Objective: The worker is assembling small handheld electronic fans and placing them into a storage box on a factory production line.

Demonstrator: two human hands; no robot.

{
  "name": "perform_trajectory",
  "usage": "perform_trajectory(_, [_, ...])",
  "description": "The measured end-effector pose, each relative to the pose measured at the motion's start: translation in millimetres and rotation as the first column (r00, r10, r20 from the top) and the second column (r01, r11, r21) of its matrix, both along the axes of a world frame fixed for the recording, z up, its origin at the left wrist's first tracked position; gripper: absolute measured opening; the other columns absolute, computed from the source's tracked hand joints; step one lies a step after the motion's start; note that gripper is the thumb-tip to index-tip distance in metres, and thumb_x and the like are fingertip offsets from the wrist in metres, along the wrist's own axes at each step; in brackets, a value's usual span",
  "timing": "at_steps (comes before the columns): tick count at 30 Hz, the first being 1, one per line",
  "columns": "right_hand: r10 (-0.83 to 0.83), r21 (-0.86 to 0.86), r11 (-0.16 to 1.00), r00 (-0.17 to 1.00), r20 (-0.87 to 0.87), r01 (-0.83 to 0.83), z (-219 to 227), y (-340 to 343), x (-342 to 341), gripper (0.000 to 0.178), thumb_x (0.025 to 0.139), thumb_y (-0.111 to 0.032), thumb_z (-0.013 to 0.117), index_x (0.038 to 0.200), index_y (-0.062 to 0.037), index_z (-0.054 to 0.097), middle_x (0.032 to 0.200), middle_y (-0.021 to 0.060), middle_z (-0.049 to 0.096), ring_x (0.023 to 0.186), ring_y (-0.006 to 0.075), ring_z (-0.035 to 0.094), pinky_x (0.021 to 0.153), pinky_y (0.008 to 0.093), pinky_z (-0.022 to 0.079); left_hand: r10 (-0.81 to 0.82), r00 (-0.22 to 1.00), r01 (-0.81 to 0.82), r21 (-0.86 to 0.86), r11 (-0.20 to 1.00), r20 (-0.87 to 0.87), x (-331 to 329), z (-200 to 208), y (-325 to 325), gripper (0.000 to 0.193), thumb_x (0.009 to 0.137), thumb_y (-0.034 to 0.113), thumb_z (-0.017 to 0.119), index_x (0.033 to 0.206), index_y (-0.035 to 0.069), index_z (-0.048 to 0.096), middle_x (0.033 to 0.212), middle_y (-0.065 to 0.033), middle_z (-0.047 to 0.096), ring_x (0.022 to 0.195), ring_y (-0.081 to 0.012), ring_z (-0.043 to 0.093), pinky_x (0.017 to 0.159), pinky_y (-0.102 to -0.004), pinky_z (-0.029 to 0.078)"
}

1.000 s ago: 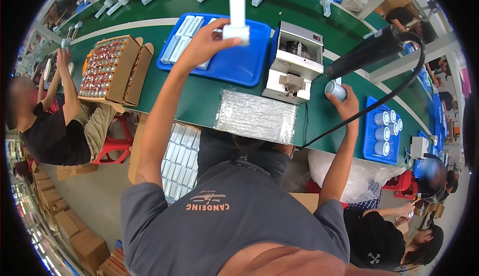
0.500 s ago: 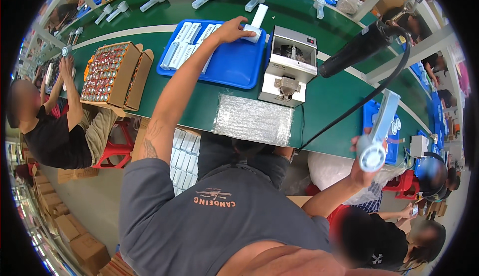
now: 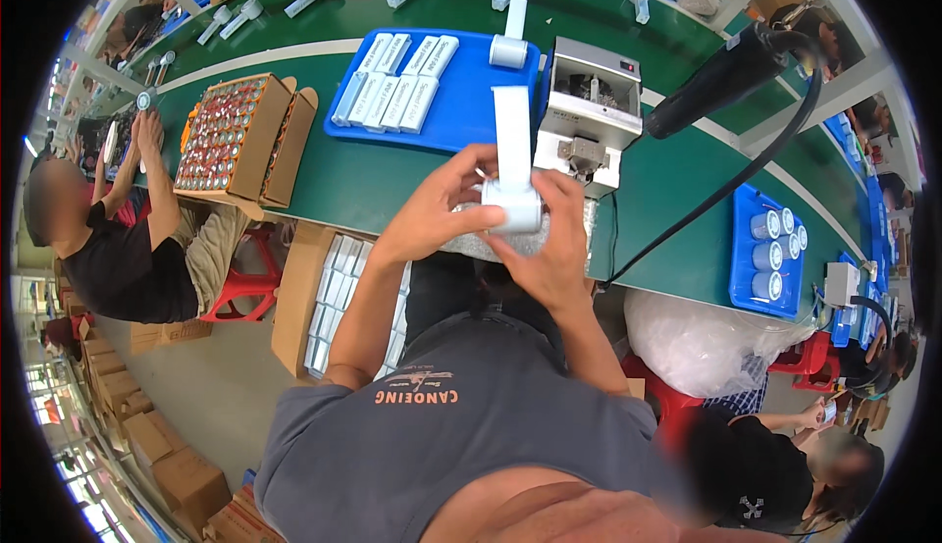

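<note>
Both hands are on a light blue handheld fan (image 3: 513, 136), held over the near edge of the table with its handle pointing away from me. My left hand (image 3: 442, 207) grips the round head from the left, thumb across it. From the right, the fingers of my right hand (image 3: 551, 249) close round the same head. Beneath them, mostly covered, lies a bubble-wrap sheet (image 3: 579, 234). Farther off, a blue tray (image 3: 471, 126) bears rows of pale, box-shaped pieces (image 3: 422, 102). A second fan (image 3: 508, 51) rests at the tray's right end.
Right of the tray stands a metal bench machine (image 3: 594, 82), with a black tube (image 3: 702, 87) beside it. A carton of round parts (image 3: 224, 141) sits at left. Several fans line the green belt (image 3: 373, 18). Another blue tray (image 3: 754, 205) holds round parts at right. Co-workers sit on both sides.
My right hand has brought its fan in from the far right to the middle. My left hand has left the fan at the tray's end and come back to grip the held one.
</note>
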State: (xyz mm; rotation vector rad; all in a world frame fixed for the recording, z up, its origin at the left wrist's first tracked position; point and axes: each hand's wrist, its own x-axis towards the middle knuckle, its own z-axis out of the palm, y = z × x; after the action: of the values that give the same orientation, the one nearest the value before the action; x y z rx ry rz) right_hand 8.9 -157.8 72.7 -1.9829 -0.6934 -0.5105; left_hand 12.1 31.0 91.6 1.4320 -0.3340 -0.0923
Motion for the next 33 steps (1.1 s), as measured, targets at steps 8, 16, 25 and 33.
perform_trajectory(8, [0.042,0.082,0.996,0.986,-0.161,-0.029,-10.8,-2.6,4.1,0.078,0.078,-0.008,0.084,0.144,-0.002,0.041,0.134,0.02,0.049,0.107,0.0309,0.061,0.085,0.0396,0.056,0.209,0.978,-0.206,0.114,0.972,-0.009,80.3,-22.8,33.9,0.055,0.083,0.012,0.082,0.13,0.0,0.055,0.12,-0.009,0.063,0.109,-0.0177,0.063,0.09,-0.0315,0.053])
perform_trajectory(16, [0.154,0.19,0.977,0.939,-0.308,-0.098,-37.1,-29.9,-38.9,0.053,0.08,0.001,0.077,0.129,0.0003,0.055,0.127,0.0168,0.055,0.095,0.0236,0.063,0.078,0.0336,0.055,0.155,0.96,-0.249,0.457,0.854,0.234,179.3,-56.1,39.4,0.06,0.083,0.028,0.084,0.13,-0.002,0.06,0.119,-0.0154,0.068,0.104,-0.0249,0.068,0.092,-0.0354,0.054])
perform_trajectory(25, [0.338,0.184,0.94,0.86,-0.384,-0.287,-22.7,-62.1,-56.7,0.033,0.08,0.003,0.076,0.111,0.002,0.066,0.104,0.013,0.068,0.088,0.0225,0.067,0.077,0.0307,0.054,0.182,0.955,-0.275,0.464,0.842,0.234,194.6,-66.2,39.6,0.057,0.084,0.03,0.083,0.123,-0.004,0.061,0.117,-0.0173,0.067,0.105,-0.028,0.067,0.089,-0.036,0.055])
perform_trajectory(33, [0.391,0.215,0.92,0.821,-0.416,-0.328,-1.6,-110.4,-52.4,0.028,0.077,-0.003,0.078,0.104,0.0032,0.069,0.097,0.015,0.071,0.089,0.0275,0.07,0.08,0.0352,0.054,0.405,0.732,-0.663,0.434,0.61,0.548,193.0,-74.9,51.4,0.057,0.083,0.042,0.082,0.114,-0.002,0.065,0.106,-0.0155,0.07,0.09,-0.0284,0.069,0.082,-0.04,0.056])
